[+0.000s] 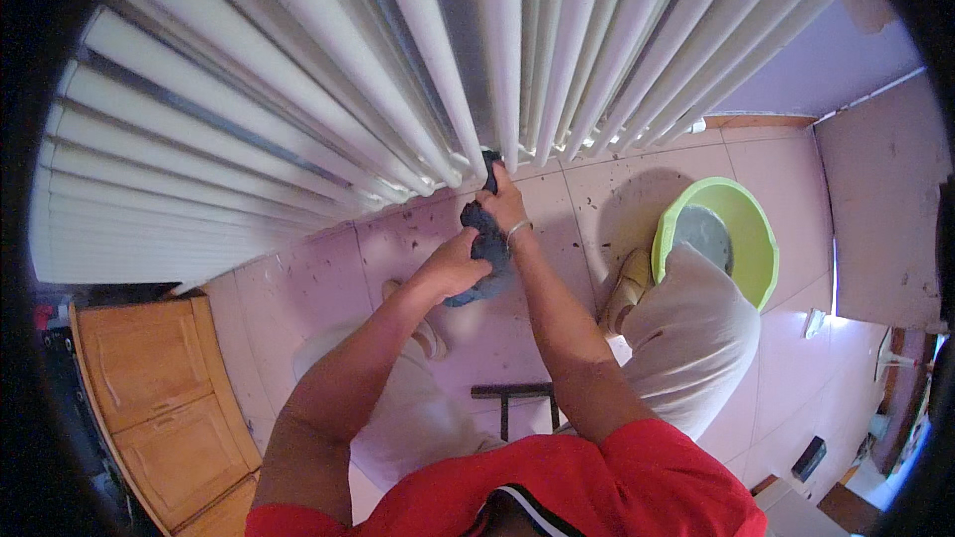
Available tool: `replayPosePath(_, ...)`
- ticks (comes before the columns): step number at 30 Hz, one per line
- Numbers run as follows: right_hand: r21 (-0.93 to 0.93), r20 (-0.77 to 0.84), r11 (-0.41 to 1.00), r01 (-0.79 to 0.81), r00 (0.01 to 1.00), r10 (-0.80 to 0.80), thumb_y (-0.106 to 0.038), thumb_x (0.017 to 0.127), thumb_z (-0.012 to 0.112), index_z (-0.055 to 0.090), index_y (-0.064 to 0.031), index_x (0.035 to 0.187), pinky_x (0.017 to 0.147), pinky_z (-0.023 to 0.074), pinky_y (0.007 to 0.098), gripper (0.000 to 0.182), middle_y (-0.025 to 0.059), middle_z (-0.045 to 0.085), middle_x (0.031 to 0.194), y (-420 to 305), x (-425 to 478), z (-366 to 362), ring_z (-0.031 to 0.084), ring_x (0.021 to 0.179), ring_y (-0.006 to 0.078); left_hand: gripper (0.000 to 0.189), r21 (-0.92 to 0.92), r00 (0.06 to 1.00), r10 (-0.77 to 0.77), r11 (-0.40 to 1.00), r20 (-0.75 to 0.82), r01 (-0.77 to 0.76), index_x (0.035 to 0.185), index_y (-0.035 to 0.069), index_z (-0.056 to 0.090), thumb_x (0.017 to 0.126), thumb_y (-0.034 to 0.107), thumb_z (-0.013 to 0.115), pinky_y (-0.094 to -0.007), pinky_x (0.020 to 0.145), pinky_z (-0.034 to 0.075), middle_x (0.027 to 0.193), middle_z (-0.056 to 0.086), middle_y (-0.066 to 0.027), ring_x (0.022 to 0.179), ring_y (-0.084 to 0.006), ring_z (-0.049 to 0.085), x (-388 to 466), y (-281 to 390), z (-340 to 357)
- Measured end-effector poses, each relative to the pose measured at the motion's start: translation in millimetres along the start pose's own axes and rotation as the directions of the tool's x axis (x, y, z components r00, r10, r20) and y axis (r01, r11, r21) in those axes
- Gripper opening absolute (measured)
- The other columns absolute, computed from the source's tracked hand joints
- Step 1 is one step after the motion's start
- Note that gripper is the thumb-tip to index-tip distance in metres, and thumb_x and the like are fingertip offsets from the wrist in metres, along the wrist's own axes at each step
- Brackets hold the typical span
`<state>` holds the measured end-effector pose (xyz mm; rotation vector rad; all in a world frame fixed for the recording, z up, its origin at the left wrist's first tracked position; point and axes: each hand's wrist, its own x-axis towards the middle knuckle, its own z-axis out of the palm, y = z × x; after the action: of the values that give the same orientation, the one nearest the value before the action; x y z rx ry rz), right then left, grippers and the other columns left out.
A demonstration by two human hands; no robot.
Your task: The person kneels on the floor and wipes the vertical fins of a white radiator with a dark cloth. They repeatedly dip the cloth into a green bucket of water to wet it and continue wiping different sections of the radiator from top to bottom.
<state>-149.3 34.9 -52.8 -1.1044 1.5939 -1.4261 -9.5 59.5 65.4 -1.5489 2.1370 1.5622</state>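
Observation:
Both of my hands grip a dark, bunched cloth low at the foot of a white column radiator. My right hand, with a bracelet at the wrist, holds the cloth's upper end against the lower part of the radiator tubes. A little below and to the left, my left hand has its fingers around the cloth's middle. The rest of the cloth hangs beneath the hands above the tiled floor. My fingertips are partly hidden by the cloth.
A yellow-green plastic basin holding greyish water stands right of my right knee. Dark specks of debris lie on the tiles along the radiator. At the left is a wooden cabinet; a dark stool frame shows below me.

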Motion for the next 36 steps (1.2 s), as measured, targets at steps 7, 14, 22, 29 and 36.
replayPosePath(7, -0.263, 0.026, 0.958, -0.111, 0.992, 0.122, -0.017, 0.071, 0.061, 0.049, -0.0052, 0.118, 0.089, 0.0441, 0.04, 0.05, 0.0259, 0.059, 0.108, -11, 24, -3, 0.057, 0.102, 0.0409, 0.054, 0.072, 0.998, -0.054, 0.996, -0.013, 0.055, 0.122, 0.001, 0.047, 0.073, 0.016, 0.063, -0.0378, 0.084, 0.046, 0.103, 0.062, -0.02, 0.096, -0.0305, 0.061, -2, 25, -5)
replayPosePath(14, -0.643, 0.007, 0.749, -0.158, 0.977, 0.212, -0.016, 0.075, 0.059, 0.044, -0.0114, 0.114, 0.069, 0.0474, 0.0523, 0.043, 0.0251, 0.062, 0.078, -36, -11, -3, 0.061, 0.077, 0.0443, 0.044, 0.257, 0.998, 0.052, 0.965, 0.031, -0.058, 0.107, -0.002, 0.053, 0.072, 0.023, 0.061, -0.0448, 0.082, 0.047, 0.099, 0.062, -0.0262, 0.095, -0.04, 0.06, 0, 1, -4)
replayPosePath(22, -0.022, -0.135, 0.991, 0.133, 0.982, -0.135, -0.008, 0.081, 0.054, 0.048, -0.0067, 0.111, 0.065, 0.0471, 0.0387, 0.031, 0.0193, 0.058, 0.077, -13, -54, 31, 0.058, 0.069, 0.0341, 0.031, 0.53, 0.992, 0.09, 0.839, 0.088, -0.123, 0.1, -0.003, 0.054, 0.075, 0.016, 0.056, -0.0504, 0.081, 0.047, 0.09, 0.063, -0.0239, 0.088, -0.0411, 0.061, -30, 8, -19)
replayPosePath(29, -0.292, -0.072, 0.945, -0.15, 0.988, 0.135, -0.009, 0.078, 0.056, 0.037, -0.009, 0.135, 0.083, 0.0448, 0.0499, 0.061, 0.0305, 0.055, 0.113, -7, -5, 74, 0.054, 0.097, 0.0472, 0.035, 0.547, 0.99, 0.038, 0.836, -0.133, 0.041, 0.104, -0.002, 0.047, 0.076, 0.015, 0.059, -0.0523, 0.078, 0.046, 0.088, 0.063, -0.0236, 0.086, -0.0418, 0.061, -34, -1, -33)
replayPosePath(36, 0.546, 0.262, 0.773, -0.324, 0.942, 0.209, -0.009, 0.074, 0.064, 0.039, -0.0063, 0.133, 0.084, 0.0479, 0.0363, 0.064, 0.012, 0.06, 0.104, 12, 14, 65, 0.06, 0.088, 0.0327, 0.048, 0.466, 0.989, 0.093, 0.885, -0.117, -0.028, 0.118, -0.002, 0.043, 0.077, 0.015, 0.061, -0.051, 0.082, 0.045, 0.096, 0.062, -0.0255, 0.092, -0.0432, 0.059, -36, 2, -39)
